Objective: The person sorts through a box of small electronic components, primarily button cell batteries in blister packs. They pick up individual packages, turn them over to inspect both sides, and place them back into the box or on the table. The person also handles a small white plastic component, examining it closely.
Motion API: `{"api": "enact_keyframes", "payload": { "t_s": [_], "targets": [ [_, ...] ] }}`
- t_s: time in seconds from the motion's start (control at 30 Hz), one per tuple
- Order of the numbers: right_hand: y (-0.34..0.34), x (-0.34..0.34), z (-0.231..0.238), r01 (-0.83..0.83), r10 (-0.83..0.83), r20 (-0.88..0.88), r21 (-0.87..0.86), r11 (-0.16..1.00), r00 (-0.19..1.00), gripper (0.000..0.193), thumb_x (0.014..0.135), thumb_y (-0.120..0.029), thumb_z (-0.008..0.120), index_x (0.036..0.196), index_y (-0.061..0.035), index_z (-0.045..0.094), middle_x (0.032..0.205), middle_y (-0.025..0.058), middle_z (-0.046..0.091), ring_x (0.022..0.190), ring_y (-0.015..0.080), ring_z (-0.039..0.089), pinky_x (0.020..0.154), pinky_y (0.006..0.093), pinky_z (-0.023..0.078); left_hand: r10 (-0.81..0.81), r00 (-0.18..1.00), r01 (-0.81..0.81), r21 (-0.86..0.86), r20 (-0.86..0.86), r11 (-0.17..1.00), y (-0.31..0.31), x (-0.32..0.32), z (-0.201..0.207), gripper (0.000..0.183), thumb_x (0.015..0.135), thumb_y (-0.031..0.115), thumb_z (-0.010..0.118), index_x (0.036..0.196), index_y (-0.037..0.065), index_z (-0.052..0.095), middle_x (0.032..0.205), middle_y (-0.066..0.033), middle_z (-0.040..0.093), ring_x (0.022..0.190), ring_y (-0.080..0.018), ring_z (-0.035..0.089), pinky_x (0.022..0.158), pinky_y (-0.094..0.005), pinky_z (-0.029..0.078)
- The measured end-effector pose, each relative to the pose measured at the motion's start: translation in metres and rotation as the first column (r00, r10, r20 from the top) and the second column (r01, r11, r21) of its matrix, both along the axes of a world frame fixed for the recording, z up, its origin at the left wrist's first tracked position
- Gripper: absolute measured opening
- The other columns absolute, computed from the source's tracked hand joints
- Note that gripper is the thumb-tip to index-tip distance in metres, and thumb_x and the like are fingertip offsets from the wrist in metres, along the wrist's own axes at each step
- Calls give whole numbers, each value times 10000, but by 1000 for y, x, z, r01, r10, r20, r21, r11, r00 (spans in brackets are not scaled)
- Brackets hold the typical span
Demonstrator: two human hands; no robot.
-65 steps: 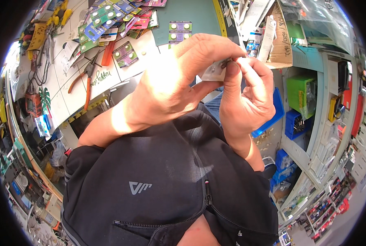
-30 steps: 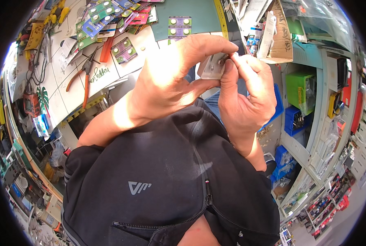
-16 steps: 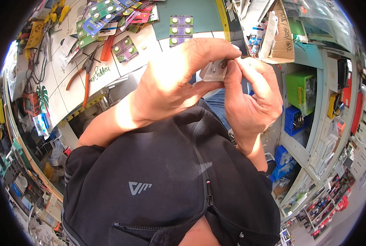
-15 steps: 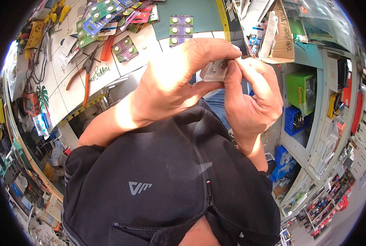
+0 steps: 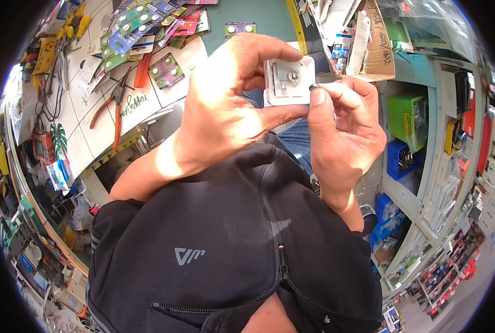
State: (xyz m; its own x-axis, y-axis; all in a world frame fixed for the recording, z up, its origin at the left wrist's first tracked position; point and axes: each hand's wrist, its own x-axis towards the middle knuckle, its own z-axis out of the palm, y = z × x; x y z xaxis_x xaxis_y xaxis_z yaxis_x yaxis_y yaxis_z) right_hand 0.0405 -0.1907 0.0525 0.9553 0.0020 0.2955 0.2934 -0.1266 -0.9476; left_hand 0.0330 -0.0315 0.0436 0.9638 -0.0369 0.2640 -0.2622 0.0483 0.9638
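Note:
My left hand (image 5: 217, 108) grips a small, square white plastic device (image 5: 304, 95) by its edges, between thumb and fingers. The device's recessed inside faces up, showing a round metal part and small metal contacts. Beside its right edge, my right hand (image 5: 348, 125) pinches a small dark round piece (image 5: 313, 87) between thumb and forefinger. The piece could be a button cell, but it is too small and covered to be sure. Behind my hands lies a card of button cells (image 5: 240, 29) on the green mat (image 5: 253, 11).
Piled cards of button cells (image 5: 142, 25) lie at the back left, with a single card (image 5: 167, 71) nearer. Orange-handled pliers (image 5: 116, 105) rest on the white tabletop (image 5: 86, 130). A cardboard box (image 5: 381, 41) stands at the back right. Blue bins (image 5: 402, 158) sit on the right.
The white device has tilted, so its inside now faces up. My right fingers have drawn slightly down from it, bringing the dark piece into clearer sight. My left hand has shifted slightly left.

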Motion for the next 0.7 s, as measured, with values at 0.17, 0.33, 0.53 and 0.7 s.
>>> {"api": "enact_keyframes", "payload": {
  "t_s": [0.17,0.33,0.53,0.7],
  "targets": [
    [-2,-1,6,-9,20,-148,78,997,989,181,770,48,734,943,2,705,999,74,549,817,98,558,722,214,468,-31,984,0,-175,-175,985,-3,-4,7,587,718,-62,808,1219,-54,502,1213,-164,591,1058,-212,641,912,-333,557],
    [-3,0,9,-6,17,-166,67,998,986,173,767,43,742,929,-10,709,1002,65,548,788,86,547,702,208,462,-50,971,-6,-231,-236,973,-3,-6,11,571,740,-55,793,1229,-51,498,1224,-166,588,1079,-216,631,920,-335,553],
    [-3,5,9,-31,30,-66,-10,999,997,170,750,41,748,903,-20,708,967,50,544,748,78,522,676,204,446,-24,991,3,-158,-135,987,-4,-7,6,558,764,-71,762,1251,-44,492,1285,-167,532,1132,-229,603,941,-341,540],
    [-3,7,7,-17,22,33,-155,988,999,199,718,40,758,894,-42,712,961,57,533,748,112,530,677,227,451,49,998,-49,0,31,999,-6,-7,0,588,749,-115,739,1268,-35,475,1314,-156,482,1168,-242,583,952,-350,534]
  ]
}}
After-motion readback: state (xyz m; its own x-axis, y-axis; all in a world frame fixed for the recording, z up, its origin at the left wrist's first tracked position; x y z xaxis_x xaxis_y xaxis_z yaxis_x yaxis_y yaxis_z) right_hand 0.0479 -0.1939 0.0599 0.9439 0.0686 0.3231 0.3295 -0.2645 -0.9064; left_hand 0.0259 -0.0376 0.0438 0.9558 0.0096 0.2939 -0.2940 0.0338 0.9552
